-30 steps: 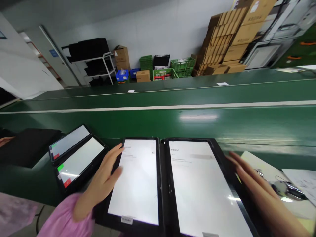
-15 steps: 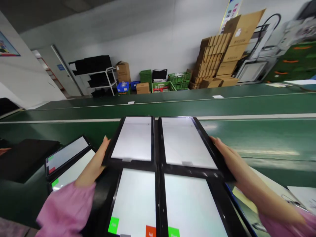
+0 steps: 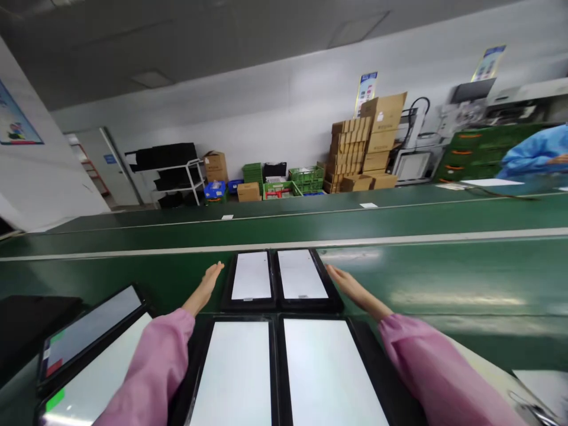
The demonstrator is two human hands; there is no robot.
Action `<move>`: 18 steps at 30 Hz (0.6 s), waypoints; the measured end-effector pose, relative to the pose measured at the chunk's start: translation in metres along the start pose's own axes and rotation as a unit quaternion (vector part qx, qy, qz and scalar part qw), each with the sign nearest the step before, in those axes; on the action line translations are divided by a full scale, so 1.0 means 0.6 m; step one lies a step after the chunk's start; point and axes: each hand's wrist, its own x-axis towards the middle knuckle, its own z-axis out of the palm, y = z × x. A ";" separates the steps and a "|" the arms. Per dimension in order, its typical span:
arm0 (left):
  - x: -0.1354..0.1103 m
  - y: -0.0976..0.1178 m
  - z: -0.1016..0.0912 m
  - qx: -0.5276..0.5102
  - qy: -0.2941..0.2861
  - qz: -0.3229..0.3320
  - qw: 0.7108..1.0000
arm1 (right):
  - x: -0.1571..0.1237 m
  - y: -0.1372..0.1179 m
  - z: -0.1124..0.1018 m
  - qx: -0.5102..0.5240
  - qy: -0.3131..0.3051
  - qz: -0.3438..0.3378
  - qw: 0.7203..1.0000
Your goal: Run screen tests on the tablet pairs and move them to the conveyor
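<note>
Left hand [image 3: 205, 289] flat open, fingers together, nothing held, just beside the far-left black-framed tablet [image 3: 251, 276]; right hand [image 3: 350, 285] equally open and empty, just beside the far-right black-framed tablet [image 3: 300, 274]. Glossy pale screens side by side on a green assembly-line bench [image 3: 110, 266], long axes pointing away; a nearer pair of tablets [image 3: 235, 373] beneath pink sleeves [image 3: 153, 367].

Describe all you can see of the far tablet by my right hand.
The tablet has a pale, blank-looking screen in a black frame and lies flat on the green work surface, long sides pointing away. A matching tablet sits to its left. The right hand's fingertips are at its right edge; contact cannot be told.
</note>
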 end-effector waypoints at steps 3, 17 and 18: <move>-0.048 0.016 -0.033 0.026 -0.079 0.048 0.995 | -0.043 -0.003 -0.045 -0.039 -0.079 -0.036 0.995; -0.299 0.114 0.046 0.249 -0.192 0.306 0.899 | -0.266 -0.063 -0.031 -0.185 -0.041 -0.292 0.937; -0.328 0.108 0.047 0.285 -0.178 0.358 0.871 | -0.303 -0.077 -0.034 -0.190 -0.047 -0.360 0.912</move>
